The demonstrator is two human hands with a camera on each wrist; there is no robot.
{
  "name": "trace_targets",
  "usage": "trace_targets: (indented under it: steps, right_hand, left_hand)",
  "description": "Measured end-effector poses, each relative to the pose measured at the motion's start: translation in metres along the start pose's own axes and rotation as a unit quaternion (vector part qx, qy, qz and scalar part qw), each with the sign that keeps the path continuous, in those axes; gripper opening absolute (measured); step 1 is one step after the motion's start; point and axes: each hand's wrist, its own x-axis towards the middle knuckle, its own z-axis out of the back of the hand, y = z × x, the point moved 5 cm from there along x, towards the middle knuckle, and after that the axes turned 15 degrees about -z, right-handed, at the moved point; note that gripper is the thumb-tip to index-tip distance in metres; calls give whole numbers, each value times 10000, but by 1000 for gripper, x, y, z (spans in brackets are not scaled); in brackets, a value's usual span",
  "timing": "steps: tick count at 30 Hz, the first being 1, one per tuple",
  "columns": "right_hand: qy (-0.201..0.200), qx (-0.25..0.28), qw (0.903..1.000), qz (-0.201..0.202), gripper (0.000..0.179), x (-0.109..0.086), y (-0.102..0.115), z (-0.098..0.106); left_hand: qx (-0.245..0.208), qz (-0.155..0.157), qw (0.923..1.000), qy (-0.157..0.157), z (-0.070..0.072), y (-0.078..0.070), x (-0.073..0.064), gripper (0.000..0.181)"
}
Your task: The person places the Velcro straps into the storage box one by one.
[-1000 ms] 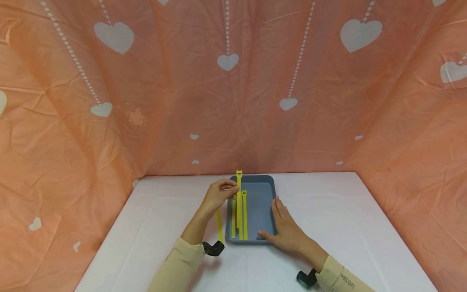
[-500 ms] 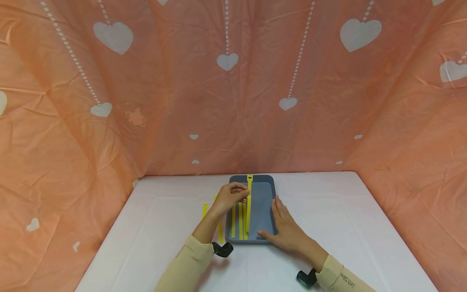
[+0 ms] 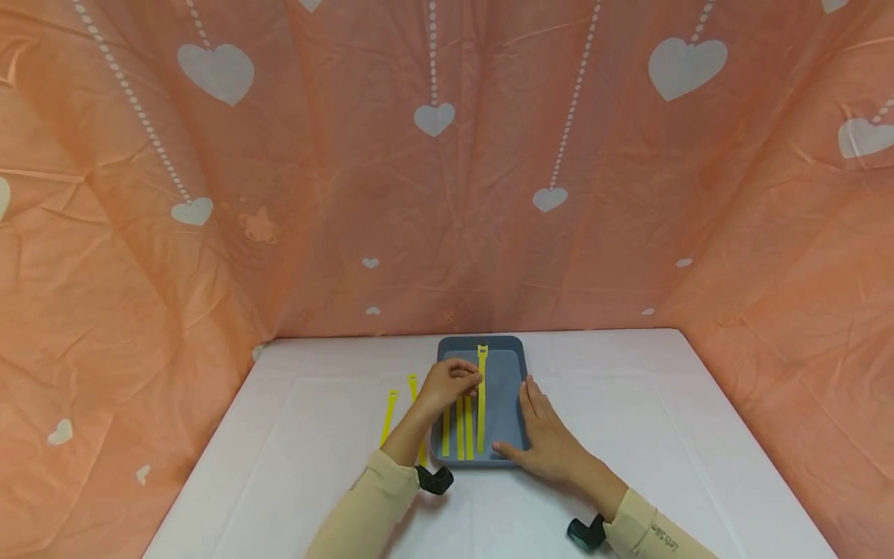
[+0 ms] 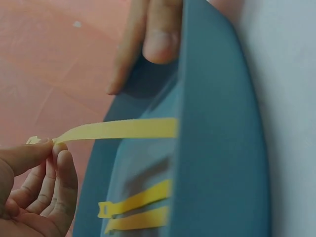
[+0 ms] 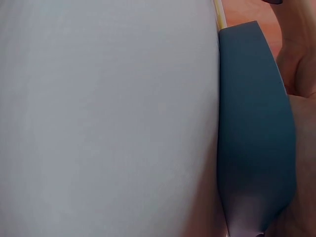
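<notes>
My left hand (image 3: 445,386) pinches a yellow hook-and-loop cable tie (image 3: 482,419) near its slotted head, between thumb and fingertips. The tie points lengthwise down the blue-grey tray (image 3: 504,388); in the left wrist view its strap (image 4: 128,129) stretches over the tray floor. To its left several more yellow ties (image 3: 469,436) lie side by side in the tray, their upper ends partly behind my left hand. My right hand (image 3: 552,444) rests against the tray's right side with straight fingers along the rim, the thumb over the front right corner.
Left of the tray, two more yellow ties lie on the white table: one tie (image 3: 389,411) further out, another tie (image 3: 413,386) closer, both partly behind the left forearm. An orange curtain (image 3: 447,233) with white hearts encloses the back and sides.
My left hand has carried the yellow tie rightward and toward me, past the other ties, and lowered it over the tray. My right hand has stayed at the tray's edge.
</notes>
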Motion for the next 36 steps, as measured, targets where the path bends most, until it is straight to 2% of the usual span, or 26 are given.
trace_targets:
  steps: [5,15,20,36]
  right_hand:
    - [-1,-2,10000,2,121,0,0,0]
    - [-42,-95,9999,50,120,-1,1,0]
    - [-43,-115,9999,42,120,0,1,0]
    - [-53,-124,9999,37,121,-1,1,0]
  left_hand:
    - [236,-5,9997,55,-1,5,-2,17]
    - [1105,-68,9938,67,-1,10,0,13]
    - [1249,42,9921,83,-3,12,0,11]
    - [1696,-87,9854,-87,-8,17,4,9]
